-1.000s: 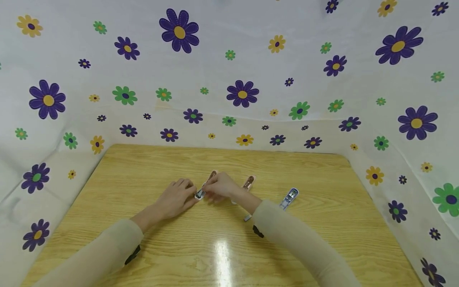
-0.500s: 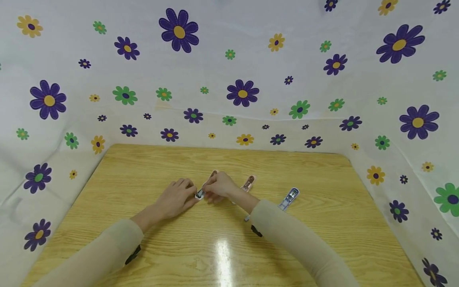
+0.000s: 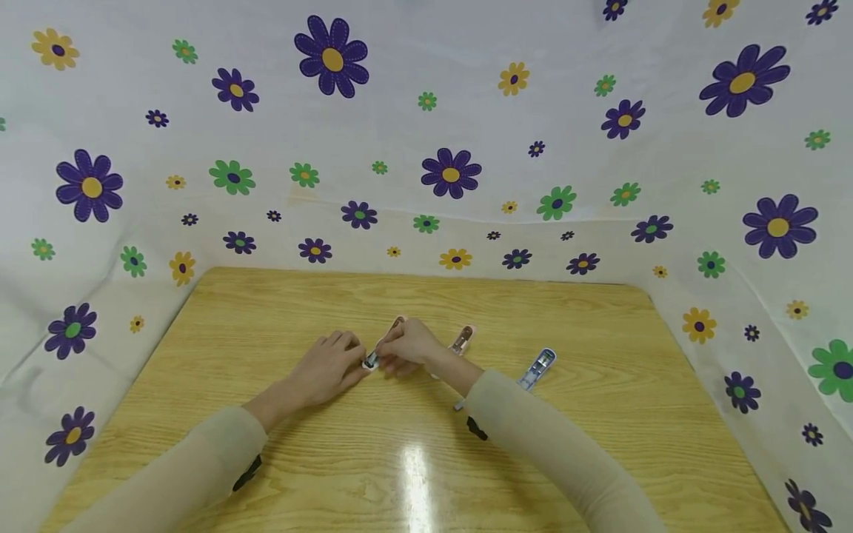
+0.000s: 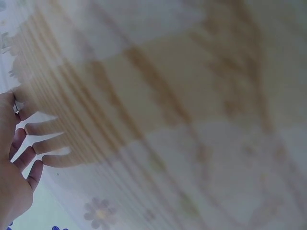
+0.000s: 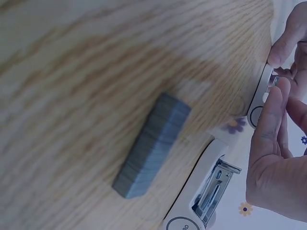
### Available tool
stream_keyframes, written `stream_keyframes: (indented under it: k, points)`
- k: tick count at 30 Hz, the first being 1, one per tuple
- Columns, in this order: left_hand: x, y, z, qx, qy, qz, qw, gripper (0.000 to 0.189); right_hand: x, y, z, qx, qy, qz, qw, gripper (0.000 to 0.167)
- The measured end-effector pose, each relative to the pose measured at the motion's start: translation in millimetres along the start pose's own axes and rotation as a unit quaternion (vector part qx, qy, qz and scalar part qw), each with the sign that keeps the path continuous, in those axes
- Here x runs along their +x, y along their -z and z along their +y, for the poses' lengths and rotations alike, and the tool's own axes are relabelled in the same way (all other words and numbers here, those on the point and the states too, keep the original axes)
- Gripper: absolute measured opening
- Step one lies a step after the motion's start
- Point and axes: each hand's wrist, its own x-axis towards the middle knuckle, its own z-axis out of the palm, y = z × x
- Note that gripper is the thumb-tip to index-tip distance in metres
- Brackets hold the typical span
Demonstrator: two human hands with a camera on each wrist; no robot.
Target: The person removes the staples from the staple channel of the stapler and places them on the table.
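Note:
Three small staplers lie opened out in a slanted row on the table. The leftmost stapler (image 3: pixel 371 361) is between both hands; its brown top end shows beyond the right fingers. My left hand (image 3: pixel 326 370) holds its near end with thumb and fingertips. My right hand (image 3: pixel 416 348) bends over its middle, fingertips pinched together at its metal part; I cannot tell what exactly they pinch there. In the right wrist view, the right hand (image 5: pixel 276 163) and left thumb meet at the white stapler body (image 5: pixel 256 108). A grey strip of staples (image 5: pixel 152 146) lies on the wood nearby.
The middle stapler (image 3: pixel 463 339) is partly hidden behind the right wrist. Further right rests a bluish stapler (image 3: pixel 543 363), partly covered by the right sleeve (image 3: pixel 526 414). The strip's end (image 3: pixel 458 406) peeks out beside that sleeve. Flowered white cloth (image 3: pixel 373 133) walls the wooden table (image 3: pixel 300 459).
Both hands stay at the leftmost stapler. The right forearm has shifted very slightly left; otherwise things look the same.

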Motion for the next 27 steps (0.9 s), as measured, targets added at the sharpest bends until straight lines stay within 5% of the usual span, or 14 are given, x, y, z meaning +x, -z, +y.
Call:
stream_keyframes:
  k: [27]
  points:
    - [0.0, -2.4, 0.4, 0.004, 0.006, 0.004, 1.0, 0.021, -10.6, 5.3, -2.9, 0.01, 0.015, -0.029, 0.9994, 0.021]
